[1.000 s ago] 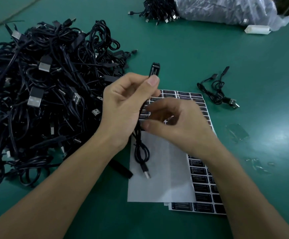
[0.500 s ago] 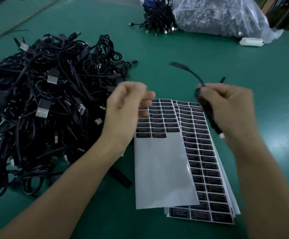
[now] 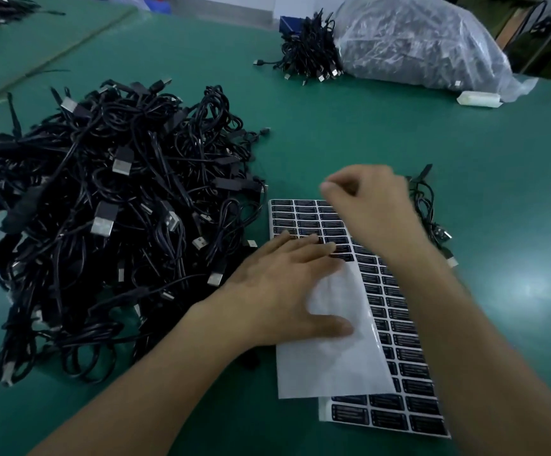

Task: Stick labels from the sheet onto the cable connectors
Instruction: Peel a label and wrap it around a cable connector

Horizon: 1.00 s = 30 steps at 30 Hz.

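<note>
my left hand (image 3: 287, 291) lies flat, fingers straight, on the label sheet (image 3: 326, 366). my right hand (image 3: 369, 205) hovers blurred over its far edge, fingers curled; i can't tell if it pinches anything. one cable (image 3: 432, 218) lies just right, the cable pile (image 3: 109, 209) left

On the green table mat (image 3: 399, 133), the left hand (image 3: 284, 287) lay flat, fingers straight, on the white sheet of small black rectangular labels (image 3: 330, 363). The blurred right hand (image 3: 373, 205) hovered at the sheet's 1 o'clock corner, fingers curled; any hold was unclear. A tangled pile of black USB cables (image 3: 109, 218) sat at 9 o'clock, a single coiled black cable (image 3: 432, 222) at 3 o'clock.
</note>
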{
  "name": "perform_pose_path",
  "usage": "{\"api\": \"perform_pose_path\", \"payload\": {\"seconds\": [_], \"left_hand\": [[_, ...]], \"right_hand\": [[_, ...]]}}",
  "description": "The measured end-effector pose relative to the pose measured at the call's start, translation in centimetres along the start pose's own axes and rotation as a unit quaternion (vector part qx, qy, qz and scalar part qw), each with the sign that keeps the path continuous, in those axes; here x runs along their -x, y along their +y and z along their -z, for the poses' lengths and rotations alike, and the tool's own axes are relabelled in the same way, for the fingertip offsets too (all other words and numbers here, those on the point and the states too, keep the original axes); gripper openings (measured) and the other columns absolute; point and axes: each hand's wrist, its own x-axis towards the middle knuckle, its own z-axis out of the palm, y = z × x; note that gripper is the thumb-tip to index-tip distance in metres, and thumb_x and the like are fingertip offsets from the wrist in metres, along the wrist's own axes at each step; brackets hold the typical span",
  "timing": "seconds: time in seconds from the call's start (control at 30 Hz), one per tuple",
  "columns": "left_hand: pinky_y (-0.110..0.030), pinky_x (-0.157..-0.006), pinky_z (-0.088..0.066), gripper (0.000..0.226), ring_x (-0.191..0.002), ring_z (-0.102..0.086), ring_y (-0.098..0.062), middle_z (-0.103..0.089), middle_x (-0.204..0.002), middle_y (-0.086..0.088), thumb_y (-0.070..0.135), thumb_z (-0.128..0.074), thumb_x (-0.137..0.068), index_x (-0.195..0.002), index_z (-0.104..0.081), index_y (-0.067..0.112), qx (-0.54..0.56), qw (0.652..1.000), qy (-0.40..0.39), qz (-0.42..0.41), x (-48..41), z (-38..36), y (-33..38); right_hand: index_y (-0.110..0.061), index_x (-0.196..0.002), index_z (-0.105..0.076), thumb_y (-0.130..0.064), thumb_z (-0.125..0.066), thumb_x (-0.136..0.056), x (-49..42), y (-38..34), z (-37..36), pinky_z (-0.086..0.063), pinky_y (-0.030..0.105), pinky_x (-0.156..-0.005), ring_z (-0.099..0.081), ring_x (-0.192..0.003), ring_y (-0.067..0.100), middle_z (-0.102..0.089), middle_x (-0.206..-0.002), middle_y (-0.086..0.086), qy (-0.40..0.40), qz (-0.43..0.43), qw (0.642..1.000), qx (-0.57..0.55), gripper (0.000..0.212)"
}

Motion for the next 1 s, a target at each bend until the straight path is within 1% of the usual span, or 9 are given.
{"api": "perform_pose_path", "payload": {"seconds": [0.13, 0.23, 0.3, 0.4, 0.47, 0.6, 0.73, 0.87, 1.0], "left_hand": [[-0.032, -0.118, -0.017, 0.082, -0.139, -0.029, -0.01, -0.042, -0.149, 0.017, 0.086, -0.047, -0.074, -0.141, -0.049, 0.038, -0.02, 0.999, 0.042, 0.004, -0.1, 0.5, 0.2], [-0.034, -0.096, -0.033, 0.077, -0.111, -0.049, -0.012, -0.059, -0.112, 0.017, 0.092, -0.032, -0.066, -0.107, -0.067, 0.037, -0.062, 0.99, 0.114, 0.052, 0.0, 1.2, 0.3], [-0.033, -0.09, -0.034, 0.068, -0.106, -0.054, -0.013, -0.061, -0.102, 0.015, 0.088, -0.038, -0.073, -0.099, -0.069, 0.034, -0.049, 0.987, 0.136, 0.07, 0.0, 1.3, 0.2], [-0.034, -0.098, -0.035, 0.06, -0.116, -0.05, -0.011, -0.059, -0.116, 0.017, 0.081, -0.051, -0.078, -0.117, -0.064, 0.037, -0.036, 0.989, 0.101, 0.101, -0.1, 1.1, 0.3], [-0.034, -0.098, -0.037, 0.063, -0.117, -0.05, -0.012, -0.059, -0.12, 0.017, 0.081, -0.054, -0.077, -0.125, -0.059, 0.039, -0.021, 0.988, 0.091, 0.12, -0.1, 1.0, 0.4], [-0.032, -0.088, -0.038, 0.058, -0.109, -0.056, -0.016, -0.064, -0.117, 0.014, 0.077, -0.059, -0.078, -0.122, -0.059, 0.038, 0.015, 0.985, 0.112, 0.132, 0.1, 1.1, 0.4], [-0.031, -0.092, -0.034, 0.054, -0.112, -0.051, -0.013, -0.061, -0.12, 0.016, 0.072, -0.059, -0.083, -0.125, -0.059, 0.038, 0.025, 0.981, 0.125, 0.145, 0.0, 0.9, 0.6], [-0.029, -0.092, -0.032, 0.043, -0.112, -0.051, -0.011, -0.062, -0.114, 0.015, 0.064, -0.061, -0.086, -0.118, -0.065, 0.036, 0.042, 0.977, 0.153, 0.139, 0.0, 0.6, 0.6], [-0.03, -0.092, -0.039, 0.034, -0.101, -0.054, -0.011, -0.062, -0.1, 0.012, 0.056, -0.068, -0.087, -0.107, -0.072, 0.03, 0.086, 0.967, 0.203, 0.125, 0.0, 0.5, 0.8]], "right_hand": [[-0.024, -0.092, -0.074, -0.024, -0.059, -0.089, 0.4, -1.8, -1.3, -0.054, 0.038, -0.088, -0.065, -0.094, 0.026, -0.071, -0.098, 0.005, -0.108, -0.027, 0.994, 0.019, 0.015], [-0.013, -0.101, -0.069, -0.024, -0.058, -0.09, 0.8, -0.1, -0.6, -0.053, 0.042, -0.088, -0.062, -0.095, 0.035, -0.067, -0.104, 0.013, -0.074, -0.111, 0.989, 0.058, 0.02], [-0.009, -0.111, -0.066, -0.031, -0.06, -0.092, 1.3, 1.4, 0.1, -0.052, 0.041, -0.088, -0.061, -0.097, 0.033, -0.066, -0.109, 0.011, -0.069, -0.163, 0.982, 0.061, 0.03], [-0.018, -0.131, -0.058, -0.037, -0.067, -0.09, 1.6, 2.7, 1.0, -0.058, 0.045, -0.086, -0.06, -0.108, 0.025, -0.059, -0.126, 0.006, -0.068, -0.262, 0.955, -0.123, 0.046], [-0.018, -0.136, -0.051, -0.032, -0.072, -0.09, 1.7, 2.7, 1.4, -0.062, 0.041, -0.07, -0.062, -0.106, 0.023, -0.058, -0.124, 0.005, -0.068, -0.333, 0.895, -0.288, 0.052], [-0.007, -0.118, -0.061, -0.016, -0.074, -0.089, 2.1, 3.3, 1.5, -0.057, 0.03, -0.055, -0.07, -0.074, 0.016, -0.072, -0.101, 0.007, -0.126, -0.347, 0.828, -0.422, 0.033], [-0.004, -0.093, -0.068, -0.004, -0.075, -0.083, 3.3, 4.0, 1.3, -0.049, 0.021, -0.048, -0.058, -0.054, 0.011, -0.068, -0.07, 0.005, -0.197, -0.284, 0.854, -0.388, 0.012], [-0.013, -0.109, -0.06, -0.008, -0.078, -0.081, 4.0, 4.3, 1.7, -0.039, 0.019, -0.038, -0.05, -0.045, 0.006, -0.065, -0.064, 0.003, -0.241, -0.251, 0.88, -0.322, 0.034], [-0.012, -0.094, -0.064, -0.003, -0.067, -0.089, 4.1, 4.0, 1.8, -0.03, 0.016, -0.035, -0.044, -0.043, 0.002, -0.061, -0.064, 0.001, -0.216, -0.229, 0.895, -0.316, 0.011]]}}
